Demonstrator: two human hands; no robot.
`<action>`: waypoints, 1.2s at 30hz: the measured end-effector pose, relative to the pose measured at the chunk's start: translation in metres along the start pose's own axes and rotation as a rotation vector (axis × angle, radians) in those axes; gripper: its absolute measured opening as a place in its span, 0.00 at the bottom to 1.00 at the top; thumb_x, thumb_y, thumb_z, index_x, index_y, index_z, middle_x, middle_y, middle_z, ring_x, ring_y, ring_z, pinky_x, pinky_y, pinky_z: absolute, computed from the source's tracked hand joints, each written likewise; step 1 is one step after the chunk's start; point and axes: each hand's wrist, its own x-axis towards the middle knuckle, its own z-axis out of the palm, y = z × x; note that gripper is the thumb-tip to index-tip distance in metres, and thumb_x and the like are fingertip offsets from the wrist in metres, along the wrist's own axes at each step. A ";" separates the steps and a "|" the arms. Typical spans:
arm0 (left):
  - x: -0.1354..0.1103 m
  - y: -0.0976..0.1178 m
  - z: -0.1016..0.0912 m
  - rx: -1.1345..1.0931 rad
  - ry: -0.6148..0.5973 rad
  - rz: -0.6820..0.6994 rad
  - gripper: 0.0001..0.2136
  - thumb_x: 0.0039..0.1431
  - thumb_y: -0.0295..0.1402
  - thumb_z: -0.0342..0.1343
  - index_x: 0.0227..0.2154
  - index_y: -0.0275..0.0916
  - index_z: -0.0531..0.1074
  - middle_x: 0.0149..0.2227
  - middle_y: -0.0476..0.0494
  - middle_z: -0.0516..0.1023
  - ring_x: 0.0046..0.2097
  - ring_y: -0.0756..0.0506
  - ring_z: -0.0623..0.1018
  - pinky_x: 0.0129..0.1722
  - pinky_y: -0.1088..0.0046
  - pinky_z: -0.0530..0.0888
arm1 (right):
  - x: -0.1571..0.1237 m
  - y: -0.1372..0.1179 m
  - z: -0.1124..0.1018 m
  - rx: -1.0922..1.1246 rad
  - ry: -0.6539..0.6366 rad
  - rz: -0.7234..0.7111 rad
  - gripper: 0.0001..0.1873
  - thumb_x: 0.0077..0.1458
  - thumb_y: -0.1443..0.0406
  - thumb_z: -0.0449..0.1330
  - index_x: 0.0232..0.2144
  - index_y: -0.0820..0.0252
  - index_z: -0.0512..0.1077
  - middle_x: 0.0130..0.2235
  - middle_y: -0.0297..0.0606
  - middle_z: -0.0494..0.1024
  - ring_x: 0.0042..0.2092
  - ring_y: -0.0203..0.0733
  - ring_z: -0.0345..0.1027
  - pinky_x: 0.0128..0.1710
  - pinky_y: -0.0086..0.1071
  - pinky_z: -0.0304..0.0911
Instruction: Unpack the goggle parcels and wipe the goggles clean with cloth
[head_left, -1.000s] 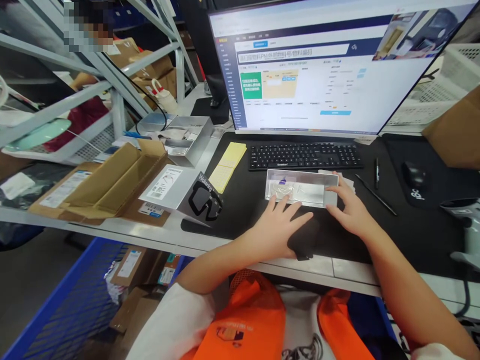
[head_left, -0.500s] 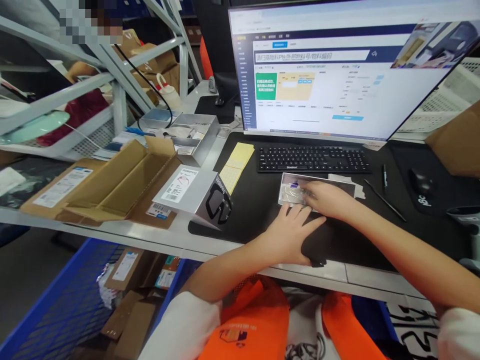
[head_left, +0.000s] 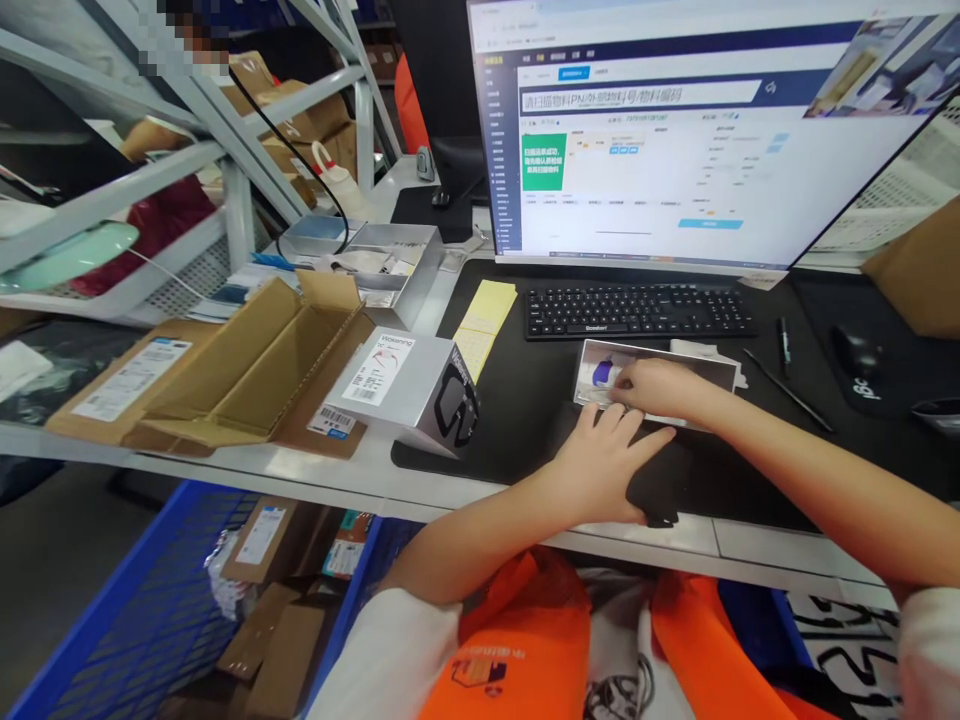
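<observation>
A shallow silver tray box [head_left: 705, 368] lies on the black desk mat [head_left: 525, 400] in front of the keyboard [head_left: 637, 310]. My right hand [head_left: 652, 388] reaches into its left end, fingers curled on a clear packet with a purple and white item [head_left: 602, 374]. My left hand [head_left: 607, 465] rests flat on the mat just below the tray, fingers spread, touching its near edge.
A silver box with a goggles picture [head_left: 420, 390] stands left of the mat by an open cardboard box [head_left: 247, 370]. Yellow notes [head_left: 484, 310], another silver tray [head_left: 390, 260], monitor [head_left: 690, 130], pens [head_left: 784, 345] and mouse [head_left: 855, 350] surround. A blue crate [head_left: 150, 600] sits below.
My right hand has moved from the tray's right end across to its left end and closed on the packet. The left hand has stayed flat on the mat.
</observation>
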 end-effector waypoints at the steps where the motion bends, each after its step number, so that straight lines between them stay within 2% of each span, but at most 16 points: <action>1: 0.000 0.000 0.000 -0.001 0.003 0.005 0.50 0.46 0.54 0.69 0.69 0.41 0.57 0.66 0.30 0.64 0.66 0.29 0.63 0.65 0.45 0.60 | 0.000 0.002 0.000 0.012 -0.030 -0.019 0.20 0.63 0.54 0.54 0.35 0.58 0.82 0.38 0.45 0.83 0.40 0.52 0.77 0.41 0.39 0.69; 3: 0.000 0.000 -0.001 -0.001 0.008 0.024 0.49 0.48 0.53 0.69 0.69 0.40 0.56 0.66 0.31 0.63 0.66 0.29 0.62 0.65 0.44 0.59 | -0.003 0.007 0.000 0.058 -0.068 -0.087 0.24 0.66 0.54 0.50 0.33 0.57 0.82 0.38 0.43 0.83 0.40 0.50 0.77 0.43 0.39 0.70; 7: 0.000 -0.002 0.001 -0.002 0.011 0.047 0.49 0.49 0.51 0.69 0.70 0.37 0.55 0.70 0.30 0.58 0.71 0.31 0.56 0.69 0.40 0.55 | -0.018 0.021 0.000 0.288 -0.055 -0.252 0.27 0.68 0.51 0.46 0.43 0.56 0.82 0.49 0.42 0.82 0.51 0.52 0.75 0.57 0.41 0.68; 12: 0.002 -0.007 -0.003 -0.116 0.023 0.063 0.52 0.49 0.49 0.68 0.71 0.35 0.49 0.71 0.32 0.55 0.74 0.31 0.50 0.72 0.38 0.46 | -0.036 0.033 -0.001 0.642 -0.128 -0.226 0.35 0.67 0.40 0.42 0.44 0.53 0.82 0.51 0.36 0.82 0.53 0.52 0.74 0.59 0.40 0.67; 15: 0.005 -0.014 -0.008 -0.285 0.060 0.068 0.42 0.53 0.46 0.65 0.67 0.39 0.55 0.67 0.34 0.62 0.72 0.32 0.55 0.73 0.38 0.47 | -0.038 0.036 -0.005 0.661 -0.128 -0.223 0.38 0.61 0.34 0.47 0.43 0.56 0.81 0.49 0.39 0.82 0.53 0.54 0.73 0.56 0.40 0.66; 17: 0.008 -0.018 -0.009 -0.399 0.162 0.040 0.29 0.58 0.40 0.60 0.60 0.39 0.63 0.62 0.33 0.67 0.68 0.34 0.62 0.72 0.41 0.54 | -0.037 0.036 -0.010 0.621 -0.127 -0.204 0.40 0.55 0.32 0.52 0.40 0.59 0.81 0.45 0.41 0.83 0.49 0.55 0.74 0.51 0.41 0.67; 19: 0.012 -0.023 -0.005 -0.463 0.350 -0.042 0.20 0.60 0.32 0.55 0.55 0.38 0.65 0.57 0.33 0.70 0.63 0.36 0.67 0.68 0.47 0.62 | -0.037 0.035 -0.013 0.576 -0.110 -0.192 0.38 0.51 0.32 0.56 0.37 0.61 0.80 0.40 0.42 0.82 0.44 0.54 0.74 0.45 0.40 0.65; 21: 0.016 -0.028 0.002 -0.467 0.551 -0.157 0.19 0.60 0.27 0.51 0.54 0.36 0.65 0.56 0.32 0.69 0.62 0.37 0.67 0.66 0.50 0.65 | -0.039 0.033 -0.014 0.528 -0.054 -0.169 0.35 0.49 0.35 0.59 0.36 0.61 0.79 0.36 0.42 0.81 0.40 0.52 0.73 0.41 0.38 0.63; 23: 0.021 -0.033 0.010 -0.450 0.653 -0.235 0.22 0.59 0.25 0.50 0.58 0.36 0.63 0.60 0.31 0.66 0.66 0.36 0.64 0.68 0.48 0.62 | -0.040 0.032 -0.013 0.495 -0.001 -0.158 0.32 0.48 0.38 0.60 0.36 0.60 0.78 0.35 0.41 0.80 0.37 0.50 0.72 0.39 0.37 0.61; 25: 0.026 -0.038 0.015 -0.458 0.637 -0.272 0.26 0.59 0.23 0.50 0.62 0.37 0.61 0.63 0.31 0.65 0.69 0.35 0.60 0.70 0.47 0.59 | -0.041 0.032 -0.011 0.492 0.032 -0.173 0.29 0.47 0.40 0.62 0.35 0.59 0.78 0.34 0.40 0.80 0.36 0.48 0.71 0.38 0.37 0.59; 27: 0.030 -0.042 0.016 -0.505 0.571 -0.300 0.29 0.58 0.22 0.50 0.64 0.34 0.60 0.64 0.31 0.67 0.70 0.35 0.61 0.71 0.48 0.58 | -0.040 0.033 -0.008 0.517 0.102 -0.185 0.28 0.47 0.41 0.63 0.32 0.59 0.77 0.32 0.38 0.79 0.35 0.46 0.69 0.37 0.36 0.58; 31: 0.043 -0.051 0.009 -0.706 0.488 -0.418 0.30 0.57 0.22 0.53 0.65 0.33 0.63 0.59 0.32 0.75 0.62 0.37 0.73 0.66 0.54 0.66 | -0.039 0.043 -0.011 0.690 0.278 -0.188 0.29 0.51 0.39 0.60 0.26 0.59 0.75 0.27 0.37 0.74 0.30 0.41 0.63 0.33 0.34 0.55; 33: 0.052 -0.055 0.006 -0.850 0.493 -0.448 0.24 0.57 0.25 0.57 0.58 0.36 0.71 0.54 0.36 0.80 0.55 0.39 0.78 0.61 0.59 0.71 | -0.040 0.049 -0.015 0.830 0.264 -0.198 0.29 0.50 0.39 0.62 0.26 0.60 0.76 0.27 0.37 0.75 0.30 0.39 0.62 0.32 0.33 0.55; 36: 0.070 -0.061 0.003 -1.016 0.584 -0.437 0.10 0.58 0.35 0.61 0.39 0.36 0.79 0.40 0.43 0.83 0.44 0.43 0.80 0.50 0.67 0.73 | -0.042 0.052 -0.020 1.078 0.247 -0.176 0.26 0.43 0.43 0.71 0.25 0.60 0.75 0.26 0.38 0.76 0.28 0.38 0.63 0.30 0.32 0.56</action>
